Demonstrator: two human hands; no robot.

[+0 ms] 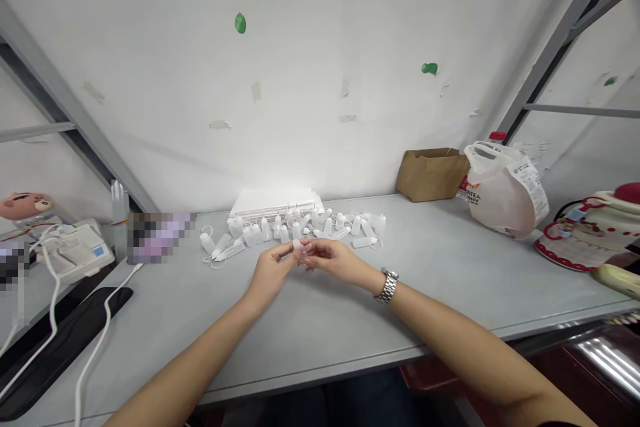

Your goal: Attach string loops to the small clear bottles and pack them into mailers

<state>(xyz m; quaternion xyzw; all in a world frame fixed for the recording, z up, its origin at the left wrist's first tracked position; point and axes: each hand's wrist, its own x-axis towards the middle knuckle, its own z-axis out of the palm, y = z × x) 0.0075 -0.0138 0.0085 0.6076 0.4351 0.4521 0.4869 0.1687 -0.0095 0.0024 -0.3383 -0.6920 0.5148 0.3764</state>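
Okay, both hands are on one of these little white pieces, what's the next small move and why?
Probably keep the small white piece pinched between both hands, left hand and right hand, and finish handling it above the table before reaching for another. The pile of white pieces lies just beyond the fingertips, and neither hand is free.

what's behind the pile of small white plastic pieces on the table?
A flat white stack lies right behind the white pieces, against the wall. Glare washes it out, so its make-up is unclear. Both hands, left hand and right hand, hold one piece in front.
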